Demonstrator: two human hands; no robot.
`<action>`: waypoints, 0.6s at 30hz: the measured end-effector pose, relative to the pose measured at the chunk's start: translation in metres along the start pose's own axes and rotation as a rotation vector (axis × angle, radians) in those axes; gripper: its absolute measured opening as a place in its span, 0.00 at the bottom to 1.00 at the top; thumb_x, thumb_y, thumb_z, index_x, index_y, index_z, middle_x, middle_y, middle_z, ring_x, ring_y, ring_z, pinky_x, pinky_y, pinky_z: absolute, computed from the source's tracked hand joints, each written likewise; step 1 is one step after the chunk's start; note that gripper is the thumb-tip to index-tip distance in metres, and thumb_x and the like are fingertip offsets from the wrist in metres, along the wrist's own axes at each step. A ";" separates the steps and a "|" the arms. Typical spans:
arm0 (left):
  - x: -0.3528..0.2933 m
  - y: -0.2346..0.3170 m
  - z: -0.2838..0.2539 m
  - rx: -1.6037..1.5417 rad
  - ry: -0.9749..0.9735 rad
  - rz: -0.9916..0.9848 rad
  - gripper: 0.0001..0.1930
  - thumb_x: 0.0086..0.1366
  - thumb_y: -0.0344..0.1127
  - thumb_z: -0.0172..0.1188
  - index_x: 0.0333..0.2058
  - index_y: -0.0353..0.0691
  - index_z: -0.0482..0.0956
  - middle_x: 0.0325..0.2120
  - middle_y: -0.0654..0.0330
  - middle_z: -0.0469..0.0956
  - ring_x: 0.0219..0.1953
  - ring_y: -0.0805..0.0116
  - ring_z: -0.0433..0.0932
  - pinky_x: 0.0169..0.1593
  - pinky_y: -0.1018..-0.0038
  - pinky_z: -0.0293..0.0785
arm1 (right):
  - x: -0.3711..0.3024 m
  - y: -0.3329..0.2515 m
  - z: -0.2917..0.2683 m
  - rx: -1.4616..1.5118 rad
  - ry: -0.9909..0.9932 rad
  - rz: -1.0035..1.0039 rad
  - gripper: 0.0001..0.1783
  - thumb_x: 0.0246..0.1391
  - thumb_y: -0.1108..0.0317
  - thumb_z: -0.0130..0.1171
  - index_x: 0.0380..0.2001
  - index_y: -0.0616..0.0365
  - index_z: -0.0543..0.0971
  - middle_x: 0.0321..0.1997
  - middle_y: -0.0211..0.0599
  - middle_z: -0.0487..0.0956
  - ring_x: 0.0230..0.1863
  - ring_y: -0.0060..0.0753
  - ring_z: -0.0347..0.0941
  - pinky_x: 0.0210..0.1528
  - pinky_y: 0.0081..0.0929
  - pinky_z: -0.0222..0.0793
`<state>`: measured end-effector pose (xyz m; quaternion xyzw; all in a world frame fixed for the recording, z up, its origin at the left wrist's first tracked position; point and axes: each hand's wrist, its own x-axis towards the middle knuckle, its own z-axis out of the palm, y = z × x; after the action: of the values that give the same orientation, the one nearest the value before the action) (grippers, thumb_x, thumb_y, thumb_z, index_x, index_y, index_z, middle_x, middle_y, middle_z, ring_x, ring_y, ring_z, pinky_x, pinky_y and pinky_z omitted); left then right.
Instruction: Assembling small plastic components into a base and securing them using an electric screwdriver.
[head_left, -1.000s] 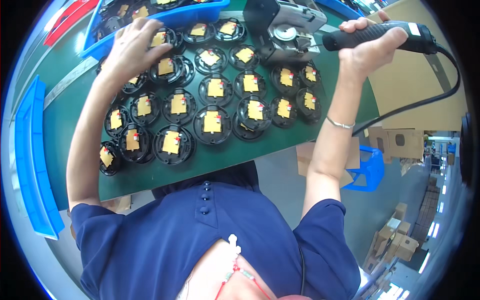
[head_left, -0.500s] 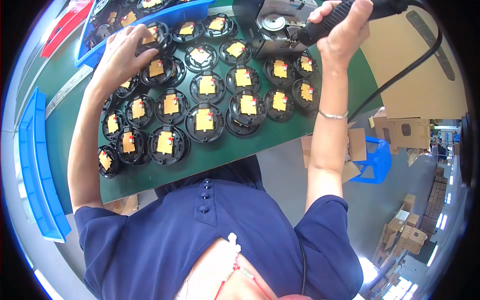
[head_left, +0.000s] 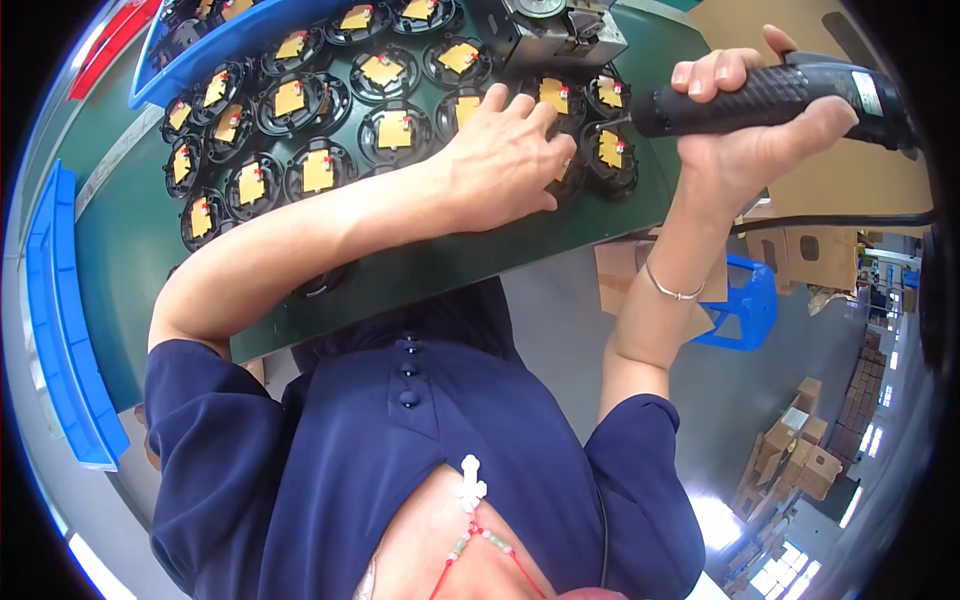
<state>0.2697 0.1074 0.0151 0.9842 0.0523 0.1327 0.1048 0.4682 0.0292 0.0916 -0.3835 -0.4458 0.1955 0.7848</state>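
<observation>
My right hand is wrapped round a black electric screwdriver with a textured grip, held level at the right. Its thin bit points left toward the rightmost black round housings, which carry yellow plates with a small red-and-white piece. My left hand reaches across the table, palm down and fingers apart, over housings at the right of the group. One housing shows partly beneath its fingers; nothing is visibly gripped. The left forearm hides several housings in the near rows. More housings stand in rows, some stacked.
A blue bin of housings sits at the far left of the green table. A metal machine stands at the back. A blue tray lies along the left. Cartons and a blue stool are at the right.
My left hand has left the housings at the far left and swung right across the rows. My right hand has moved right and nearer with the screwdriver, away from the metal machine.
</observation>
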 end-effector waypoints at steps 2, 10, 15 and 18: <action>-0.002 0.000 0.006 0.004 0.073 0.005 0.23 0.55 0.46 0.69 0.44 0.40 0.75 0.38 0.53 0.70 0.45 0.55 0.69 0.54 0.60 0.61 | -0.011 0.001 -0.001 0.046 -0.016 0.024 0.52 0.45 0.17 0.45 0.46 0.60 0.71 0.18 0.34 0.71 0.18 0.33 0.67 0.27 0.37 0.67; -0.008 0.001 0.009 -0.060 0.084 -0.087 0.23 0.57 0.47 0.67 0.47 0.44 0.74 0.36 0.56 0.74 0.44 0.55 0.71 0.52 0.60 0.61 | -0.049 0.007 0.055 0.093 0.120 0.108 0.45 0.54 0.22 0.41 0.46 0.58 0.71 0.16 0.31 0.69 0.14 0.27 0.65 0.21 0.28 0.65; -0.005 0.001 0.011 -0.054 0.068 -0.061 0.24 0.58 0.47 0.67 0.47 0.41 0.74 0.36 0.56 0.74 0.44 0.55 0.71 0.51 0.60 0.63 | -0.052 0.008 0.062 0.084 0.227 0.127 0.40 0.60 0.27 0.40 0.44 0.59 0.70 0.14 0.30 0.67 0.10 0.25 0.62 0.16 0.21 0.63; -0.005 0.001 0.010 -0.037 0.053 -0.052 0.24 0.58 0.48 0.67 0.47 0.39 0.74 0.35 0.56 0.73 0.43 0.56 0.71 0.51 0.61 0.63 | -0.051 0.006 0.064 0.084 0.237 0.178 0.41 0.59 0.27 0.40 0.44 0.59 0.70 0.14 0.30 0.67 0.10 0.24 0.62 0.15 0.21 0.63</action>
<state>0.2677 0.1042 0.0051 0.9765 0.0781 0.1571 0.1250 0.3869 0.0279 0.0787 -0.4089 -0.3056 0.2360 0.8268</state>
